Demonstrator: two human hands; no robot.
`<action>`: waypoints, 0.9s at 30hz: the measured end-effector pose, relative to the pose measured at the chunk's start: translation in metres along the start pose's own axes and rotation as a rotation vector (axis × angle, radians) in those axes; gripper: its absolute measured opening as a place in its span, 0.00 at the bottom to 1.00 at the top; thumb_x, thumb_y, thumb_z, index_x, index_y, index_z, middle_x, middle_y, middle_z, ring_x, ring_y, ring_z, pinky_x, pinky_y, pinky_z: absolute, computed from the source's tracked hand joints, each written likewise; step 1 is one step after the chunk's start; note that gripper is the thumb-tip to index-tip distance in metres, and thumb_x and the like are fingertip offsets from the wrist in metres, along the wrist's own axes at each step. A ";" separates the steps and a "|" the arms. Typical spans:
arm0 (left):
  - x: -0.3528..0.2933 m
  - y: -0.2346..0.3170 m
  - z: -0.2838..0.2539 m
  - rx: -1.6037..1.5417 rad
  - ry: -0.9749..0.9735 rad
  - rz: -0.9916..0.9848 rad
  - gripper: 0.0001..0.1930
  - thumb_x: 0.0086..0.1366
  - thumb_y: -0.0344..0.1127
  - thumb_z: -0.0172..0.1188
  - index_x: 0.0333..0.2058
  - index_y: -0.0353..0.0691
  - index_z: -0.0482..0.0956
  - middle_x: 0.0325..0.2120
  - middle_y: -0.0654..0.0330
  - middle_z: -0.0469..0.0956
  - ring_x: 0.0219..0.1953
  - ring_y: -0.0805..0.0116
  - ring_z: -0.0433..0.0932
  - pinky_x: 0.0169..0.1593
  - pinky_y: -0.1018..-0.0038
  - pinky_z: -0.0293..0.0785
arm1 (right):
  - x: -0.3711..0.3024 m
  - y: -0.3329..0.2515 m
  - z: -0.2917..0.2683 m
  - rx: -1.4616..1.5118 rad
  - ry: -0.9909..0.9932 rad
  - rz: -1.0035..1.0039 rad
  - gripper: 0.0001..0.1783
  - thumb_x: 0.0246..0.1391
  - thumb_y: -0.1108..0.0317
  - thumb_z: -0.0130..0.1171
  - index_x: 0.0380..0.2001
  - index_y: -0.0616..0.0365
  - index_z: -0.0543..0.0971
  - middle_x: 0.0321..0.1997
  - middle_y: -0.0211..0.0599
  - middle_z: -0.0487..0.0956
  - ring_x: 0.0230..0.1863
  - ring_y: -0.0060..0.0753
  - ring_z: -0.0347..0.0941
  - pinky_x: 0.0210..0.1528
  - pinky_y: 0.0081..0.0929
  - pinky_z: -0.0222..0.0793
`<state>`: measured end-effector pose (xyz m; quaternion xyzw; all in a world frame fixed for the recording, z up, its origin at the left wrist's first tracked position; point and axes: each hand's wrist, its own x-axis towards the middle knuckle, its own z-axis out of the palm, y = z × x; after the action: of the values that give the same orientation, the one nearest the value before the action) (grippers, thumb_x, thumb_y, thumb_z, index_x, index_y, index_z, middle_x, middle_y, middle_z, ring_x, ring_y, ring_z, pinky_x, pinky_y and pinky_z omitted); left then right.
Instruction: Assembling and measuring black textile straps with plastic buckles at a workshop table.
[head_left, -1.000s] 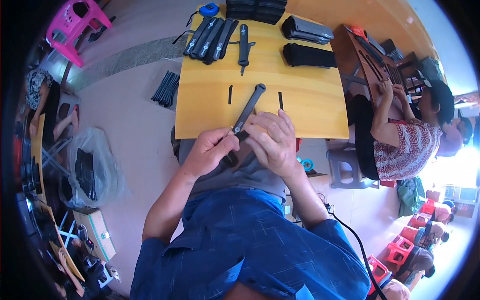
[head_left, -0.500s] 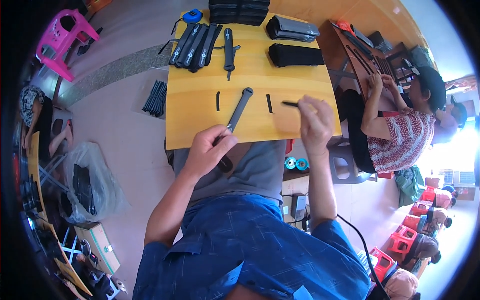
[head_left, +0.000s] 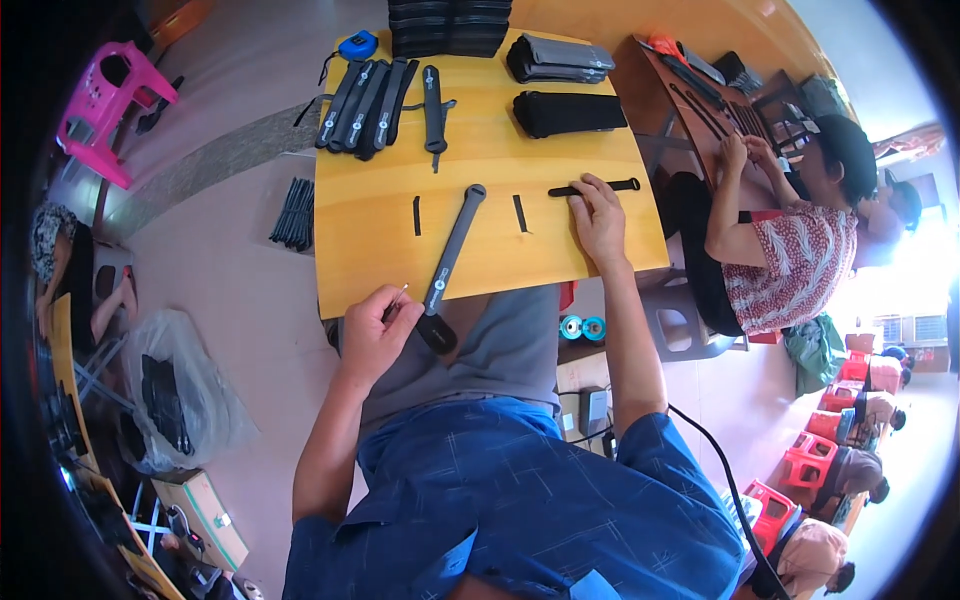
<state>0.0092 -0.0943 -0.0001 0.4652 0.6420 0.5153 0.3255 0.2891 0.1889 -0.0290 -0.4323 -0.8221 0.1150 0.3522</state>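
Note:
A grey strap point(head_left: 455, 245) with a rounded, slotted far end lies slanted on the yellow table, its black near end hanging over the front edge. Beside that end is my left hand point(head_left: 378, 338), its fingers closed around a thin rod with a pale tip point(head_left: 402, 292), mostly hidden by the fingers. My right hand point(head_left: 600, 222) is over the right side of the table, fingers closed on a narrow black strap point(head_left: 622, 186) with a loop at its right end. Two short black strips point(head_left: 417, 216) are set apart on the tabletop, one either side of the grey strap's line.
Grey straps point(head_left: 358, 105) lie bunched at the back left, near a blue tape measure point(head_left: 358, 45). A single strap point(head_left: 433, 110) lies beside them. Folded bundles point(head_left: 568, 114) and a black stack point(head_left: 450, 28) occupy the back. At right, a co-worker point(head_left: 800, 240) sits at another table.
My right hand has brought the narrow black strap down onto the table. My left hand has shifted off the grey strap toward the left, and the pale-tipped rod now shows in it.

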 end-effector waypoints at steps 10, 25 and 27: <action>0.006 0.019 0.020 0.609 0.071 0.141 0.29 0.47 0.55 0.80 0.41 0.44 0.80 0.32 0.56 0.84 0.35 0.50 0.84 0.36 0.58 0.79 | 0.012 0.003 -0.005 -0.046 0.085 0.024 0.14 0.61 0.70 0.63 0.49 0.61 0.84 0.58 0.53 0.81 0.60 0.56 0.77 0.63 0.41 0.72; 0.004 0.006 -0.012 0.329 0.011 0.003 0.08 0.62 0.32 0.69 0.38 0.36 0.83 0.23 0.58 0.82 0.21 0.69 0.77 0.29 0.71 0.72 | -0.021 -0.182 0.018 0.223 -0.666 -0.481 0.16 0.62 0.60 0.64 0.51 0.53 0.83 0.46 0.42 0.83 0.51 0.51 0.80 0.65 0.49 0.70; 0.003 0.006 -0.021 0.261 0.013 -0.013 0.08 0.63 0.32 0.69 0.39 0.35 0.83 0.23 0.59 0.81 0.22 0.73 0.76 0.29 0.72 0.72 | -0.026 -0.187 0.021 0.286 -0.732 -0.399 0.15 0.63 0.60 0.64 0.50 0.53 0.84 0.44 0.42 0.83 0.48 0.51 0.80 0.58 0.46 0.73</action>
<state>-0.0096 -0.0992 0.0109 0.4959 0.7088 0.4284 0.2613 0.1668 0.0581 0.0355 -0.1427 -0.9359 0.3030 0.1094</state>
